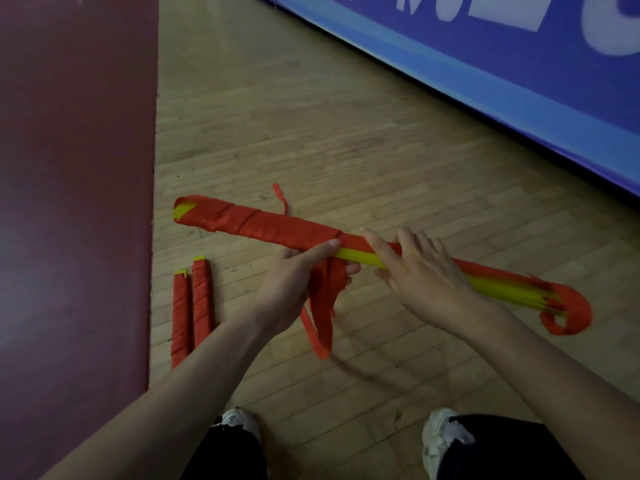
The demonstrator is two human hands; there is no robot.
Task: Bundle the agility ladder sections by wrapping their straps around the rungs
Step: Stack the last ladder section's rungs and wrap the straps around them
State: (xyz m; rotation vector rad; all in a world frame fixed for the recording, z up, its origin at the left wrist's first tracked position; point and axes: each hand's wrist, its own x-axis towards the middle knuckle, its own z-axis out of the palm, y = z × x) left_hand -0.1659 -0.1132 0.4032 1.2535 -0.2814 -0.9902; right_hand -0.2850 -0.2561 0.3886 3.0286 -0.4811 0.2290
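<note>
Shoes (439, 436): we crouched with both feet on the floor (346, 133), which put the work low and in front of our knees.
Left hand (298, 278): we gripped the rungs (360, 257) at the edge of the wrapped part. What looked like the thumb lay straight along the top, and the fingers curled beneath with their tips showing past the strap. We judged that this grip pinned the last turn so it could not slacken.
Strap (323, 306): red, it was wound from the far-left end to about mid-length. Its loose part draped over our left fingers and hung in a loop toward the floor.
Right hand (426, 275): the fingers were straight and slightly apart, laid across the bare yellow rungs just beside the left hand. The thumb sat on the near side, and we could not tell whether it hooked under. We judged that this hand steadied the stack for the next turn.
Rungs: they were held slantwise and seemed lifted off the floor, with the right half unwrapped.
End loop (571, 317): this piece of red strap curled free past the right end.
Bundles (180, 313): two finished ones lay side by side on the floor, beside a maroon mat (76, 202).
</note>
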